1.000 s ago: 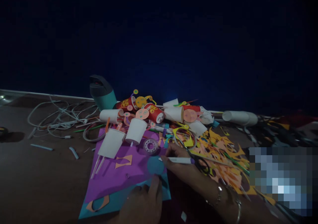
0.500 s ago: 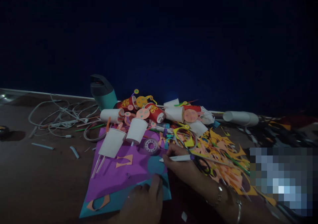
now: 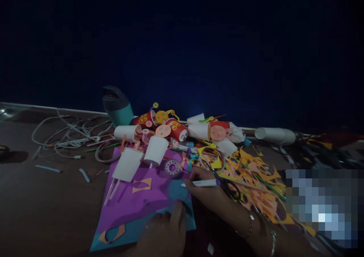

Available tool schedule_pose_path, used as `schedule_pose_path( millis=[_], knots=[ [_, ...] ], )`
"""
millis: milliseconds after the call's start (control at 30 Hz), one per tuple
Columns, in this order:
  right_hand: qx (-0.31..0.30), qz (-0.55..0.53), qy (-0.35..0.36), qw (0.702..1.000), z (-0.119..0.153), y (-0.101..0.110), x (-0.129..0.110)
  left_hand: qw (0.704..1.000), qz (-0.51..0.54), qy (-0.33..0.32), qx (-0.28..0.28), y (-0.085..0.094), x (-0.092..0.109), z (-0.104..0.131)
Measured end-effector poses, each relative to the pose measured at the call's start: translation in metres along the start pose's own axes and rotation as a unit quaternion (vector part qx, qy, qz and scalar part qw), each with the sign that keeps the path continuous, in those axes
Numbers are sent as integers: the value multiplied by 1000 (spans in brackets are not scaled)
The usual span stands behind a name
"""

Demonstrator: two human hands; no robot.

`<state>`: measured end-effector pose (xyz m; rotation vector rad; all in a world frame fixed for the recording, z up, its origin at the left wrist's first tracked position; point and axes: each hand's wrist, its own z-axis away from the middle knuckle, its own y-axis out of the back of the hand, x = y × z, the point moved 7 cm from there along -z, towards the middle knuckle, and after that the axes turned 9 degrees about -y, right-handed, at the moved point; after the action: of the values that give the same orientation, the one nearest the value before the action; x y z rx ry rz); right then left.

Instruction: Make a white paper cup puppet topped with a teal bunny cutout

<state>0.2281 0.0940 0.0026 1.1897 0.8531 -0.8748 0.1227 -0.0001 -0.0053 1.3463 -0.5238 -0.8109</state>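
A blue paper circle point(image 3: 176, 190) lies on the purple sheet point(image 3: 125, 211), which overlaps a blue sheet point(image 3: 142, 226). My right hand point(image 3: 203, 190) grips a white marker point(image 3: 203, 182) with a purple end; its tip is at the circle's right part. Just below the circle is my left hand point(image 3: 165, 230), index finger stretched to its lower edge, other fingers curled, nothing seen in them. A white tape roll point(image 3: 172, 167) lies above the circle. Two white cups, one with straws point(image 3: 128, 164), rest on the purple sheet's upper part.
Decorated red and white cups point(image 3: 178, 130) lie behind the sheets. A teal bottle point(image 3: 118, 107) leans at the back. White cables point(image 3: 68, 135) coil at the left. Yellow and orange paper scraps point(image 3: 256, 173) and black-handled scissors point(image 3: 234, 190) are at the right, near stacked white cups point(image 3: 274, 135).
The marker and its tip have shifted slightly left over the blue circle with my right hand. My left hand stays in place.
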Motion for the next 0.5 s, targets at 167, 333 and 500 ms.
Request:
schedule_pose_path(
  millis=[167, 333, 500],
  knots=[
    [10, 13, -2, 1000, 0, 1, 1, 1000, 5, 3, 18, 0, 0, 1],
    [12, -27, -14, 999, -1, 1, 3, 998, -9, 17, 54, -3, -2, 2],
    [23, -19, 1, 1000, -1, 1, 1, 995, -28, 40, 82, 0, -5, 4]
  ],
)
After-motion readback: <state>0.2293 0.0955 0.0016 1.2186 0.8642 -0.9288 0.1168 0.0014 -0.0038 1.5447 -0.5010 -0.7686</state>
